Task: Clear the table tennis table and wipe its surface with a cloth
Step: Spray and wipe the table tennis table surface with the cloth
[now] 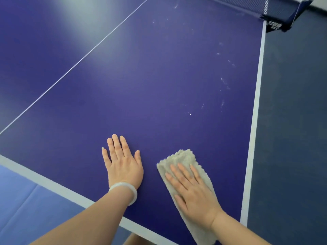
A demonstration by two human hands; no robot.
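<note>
The clearing part looks finished on the half that shows: no bats, balls or other loose items lie on the table tennis table point(141, 82), so what remains is the wiping, and that seems to be at an early stage. The right hand point(194, 193) lies flat, fingers spread and extended, pressing a folded beige cloth point(184, 158) onto the surface near the corner closest to the person; it pins the cloth down rather than gripping it. The left hand point(123, 165), with a pale bangle point(126, 191) at the wrist, rests palm down and open on the bare table just beside the cloth, holding nothing (probably bracing). Ahead of the cloth, a scatter of whitish smudges point(223, 80) runs along the right side toward the net point(247, 4), so that strip at least is not yet cleaned; the far half beyond the net is out of sight. The top is dark blue, smooth, with a white centre line point(76, 64) and white edge lines, and window glare at the upper left. Around it, blue-grey sports flooring point(292, 138).
</note>
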